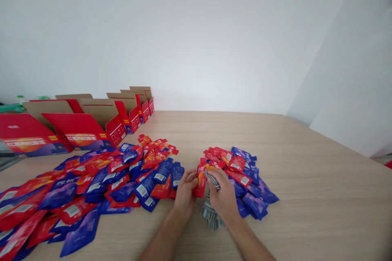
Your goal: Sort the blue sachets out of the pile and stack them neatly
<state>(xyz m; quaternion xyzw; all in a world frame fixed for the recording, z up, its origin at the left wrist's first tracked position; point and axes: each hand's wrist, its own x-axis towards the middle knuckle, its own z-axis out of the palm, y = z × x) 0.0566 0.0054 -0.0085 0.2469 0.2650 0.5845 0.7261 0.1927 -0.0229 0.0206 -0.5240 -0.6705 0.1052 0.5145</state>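
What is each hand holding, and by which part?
The left hand holds a red pouch by its left edge; the right hand, a striped cloth by its bunched upper part.

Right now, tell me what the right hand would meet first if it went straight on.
Probably the red pouch in the left hand; the right hand, gripping cloth, may be touching it, but depth is unclear.

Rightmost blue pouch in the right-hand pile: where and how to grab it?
Probably pinch the rightmost blue pouch by its outer right corner, coming from the right: that corner juts out past the other pouches, while its left side lies against them.
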